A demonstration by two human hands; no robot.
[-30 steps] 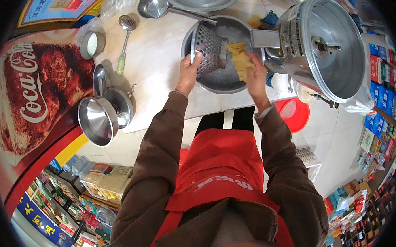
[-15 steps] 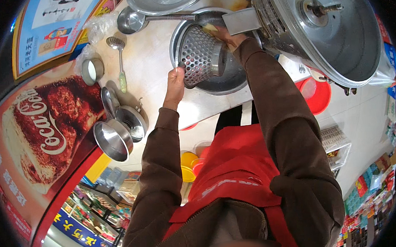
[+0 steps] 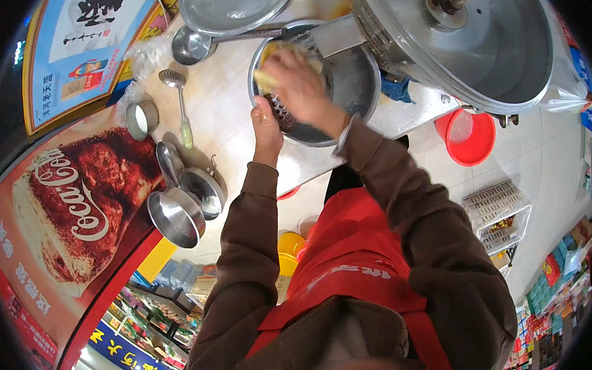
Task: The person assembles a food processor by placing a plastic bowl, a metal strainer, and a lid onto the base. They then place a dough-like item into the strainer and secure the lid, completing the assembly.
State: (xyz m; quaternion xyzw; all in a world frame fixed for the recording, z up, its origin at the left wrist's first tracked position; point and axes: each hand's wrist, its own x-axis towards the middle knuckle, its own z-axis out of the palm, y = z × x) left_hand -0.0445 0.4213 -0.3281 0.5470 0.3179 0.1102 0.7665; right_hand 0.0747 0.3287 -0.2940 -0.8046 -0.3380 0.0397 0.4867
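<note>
In the metal basin [image 3: 359, 81] a perforated metal cylinder [image 3: 283, 114], a strainer-like piece full of round holes, lies tilted and mostly covered by my right hand. My left hand [image 3: 266, 127] is closed on its near left edge, thumb up. Across its holed wall lies my right hand [image 3: 297, 84], smeared by motion, pressing a pale yellow cloth or sponge [image 3: 272, 57] against it. Which of the two the yellow piece is I cannot tell.
A big round metal vessel [image 3: 490, 61] with a central spindle stands at the right, its chute over the basin. Left are a ladle [image 3: 192, 46], a slotted spoon [image 3: 183, 110], a small cup [image 3: 141, 121] and metal bowls [image 3: 177, 217]. A red bucket [image 3: 470, 139] is on the floor.
My right hand has come from the cylinder's far right end to the left, over its holed wall, with the yellow piece. My left hand keeps its grip on the edge.
</note>
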